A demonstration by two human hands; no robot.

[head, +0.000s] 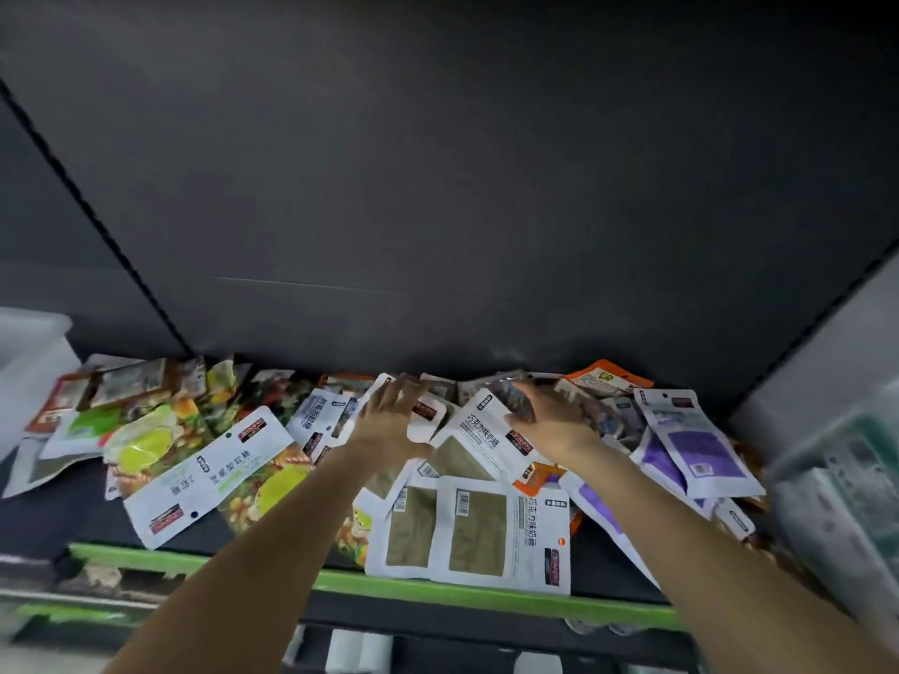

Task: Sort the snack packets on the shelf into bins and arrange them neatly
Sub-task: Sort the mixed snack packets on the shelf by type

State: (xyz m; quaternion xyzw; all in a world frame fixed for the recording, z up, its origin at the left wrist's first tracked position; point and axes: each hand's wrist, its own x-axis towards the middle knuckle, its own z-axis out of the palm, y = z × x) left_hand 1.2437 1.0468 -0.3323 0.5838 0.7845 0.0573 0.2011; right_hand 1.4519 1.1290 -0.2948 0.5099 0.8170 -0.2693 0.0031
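Note:
Several snack packets lie in a loose heap along a dark shelf with a green front edge [438, 593]. White packets with olive windows [479, 532] sit at the front middle, purple-and-white ones [695, 447] at the right, colourful fruit-print ones [151, 440] at the left. My left hand [389, 420] reaches into the middle of the heap, fingers spread over a small white packet [425, 420]. My right hand [547, 415] lies on a white packet [481, 430] further back, fingers extended toward dark packets at the rear.
A clear plastic bin [29, 362] stands at the shelf's left end, and another clear bin [841, 459] at the right end. A dark shelf board hangs low above the packets. A lower shelf with white items [357, 651] shows below.

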